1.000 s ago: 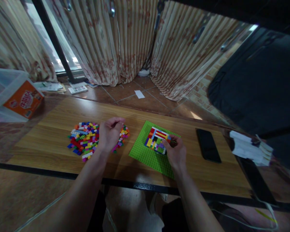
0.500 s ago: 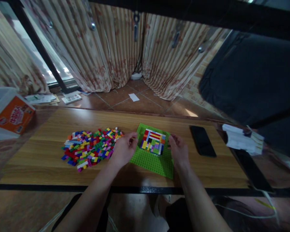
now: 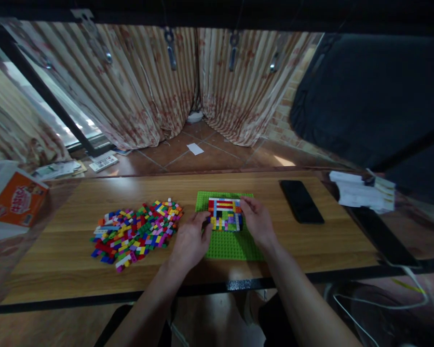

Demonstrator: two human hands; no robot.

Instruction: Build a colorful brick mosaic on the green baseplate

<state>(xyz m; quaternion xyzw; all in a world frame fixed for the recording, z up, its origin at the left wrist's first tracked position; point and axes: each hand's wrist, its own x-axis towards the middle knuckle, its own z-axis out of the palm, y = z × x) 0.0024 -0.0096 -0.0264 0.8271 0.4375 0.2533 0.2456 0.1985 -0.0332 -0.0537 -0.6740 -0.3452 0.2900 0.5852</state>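
Observation:
A low, multicoloured toy-brick structure sits on a green studded baseplate, with a small dark gap in its left half. At the structure's left edge is my left hand, thumb and forefinger curved and closed against its side. My right hand has its fingertips on the upper right corner, with the fingers bent inward around that edge. The fingers cover parts of both side edges. Left of my left hand lies a spread-out pile of loose small bricks in many colours.
A black phone lies on the wooden table, right of the baseplate. Beyond the right end are white papers and a dark flat device with a white cable. A clear tub with an orange label stands at left.
Both hands have come in to the brick structure's sides. The baseplate has turned anticlockwise and now lies straighter in view. The head view has also tilted and shifted.

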